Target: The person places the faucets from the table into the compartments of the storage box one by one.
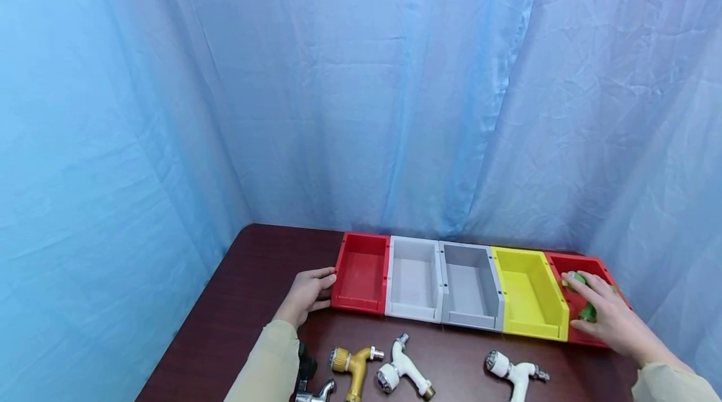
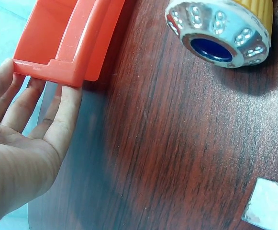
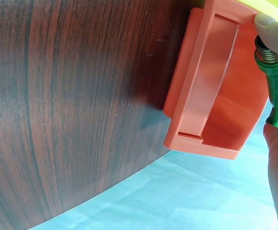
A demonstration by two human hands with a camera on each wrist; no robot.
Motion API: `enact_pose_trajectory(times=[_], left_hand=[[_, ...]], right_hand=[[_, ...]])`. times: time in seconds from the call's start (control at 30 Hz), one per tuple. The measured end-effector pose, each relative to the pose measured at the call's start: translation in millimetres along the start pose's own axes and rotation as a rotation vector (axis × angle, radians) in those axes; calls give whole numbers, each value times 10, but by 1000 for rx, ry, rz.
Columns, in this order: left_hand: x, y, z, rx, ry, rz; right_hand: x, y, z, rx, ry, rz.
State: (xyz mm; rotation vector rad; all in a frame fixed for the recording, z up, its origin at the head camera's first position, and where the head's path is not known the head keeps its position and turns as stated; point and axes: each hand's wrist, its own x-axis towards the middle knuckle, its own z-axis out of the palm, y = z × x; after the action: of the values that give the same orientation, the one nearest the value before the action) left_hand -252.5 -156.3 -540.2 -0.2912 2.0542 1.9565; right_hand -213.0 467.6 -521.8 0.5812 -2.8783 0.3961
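Colours logged by clock, read from head-view centre: red bin [image 1: 361,273] at 6, off-white bin [image 1: 413,280] at 5, grey bin [image 1: 467,283] between 4 and 5, yellow bin [image 1: 524,289] and second red bin [image 1: 592,264] at 4, likewise green tap [image 3: 276,84] with brass-toned thread. Gold-yellow tap [image 1: 358,365], ribbed knob, at 6; white tap [image 1: 520,378] at 5. Tabletop [image 1: 225,314], between 7 and 8, dark red-brown with streaked wood grain; curtain [image 1: 338,76] light blue at 12.
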Motion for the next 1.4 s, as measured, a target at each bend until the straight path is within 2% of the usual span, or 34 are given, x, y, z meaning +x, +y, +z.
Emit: enact_pose_trajectory(times=[0.17,0.33,0.47,0.73,0.97,1.23,1.4], left_hand=[[12,9,5,-2,13,-7],[12,13,14,1,22,-9],[3,11,24,4,25,-9],[1,0,18,2,27,-3],[-11,9,21,-3,25,1],[-37,28,27,-5,25,5],[-23,19,21,-5,29,5]], right_hand=[[8,41,0,11,-9,15],[-4,85,-16,96,-83,74],[-36,122,-25,109,-143,114],[-35,181,1,96,-149,107],[-6,187,-2,162,-173,125],[44,189,22,67,-165,103],[66,177,24,76,-182,116]])
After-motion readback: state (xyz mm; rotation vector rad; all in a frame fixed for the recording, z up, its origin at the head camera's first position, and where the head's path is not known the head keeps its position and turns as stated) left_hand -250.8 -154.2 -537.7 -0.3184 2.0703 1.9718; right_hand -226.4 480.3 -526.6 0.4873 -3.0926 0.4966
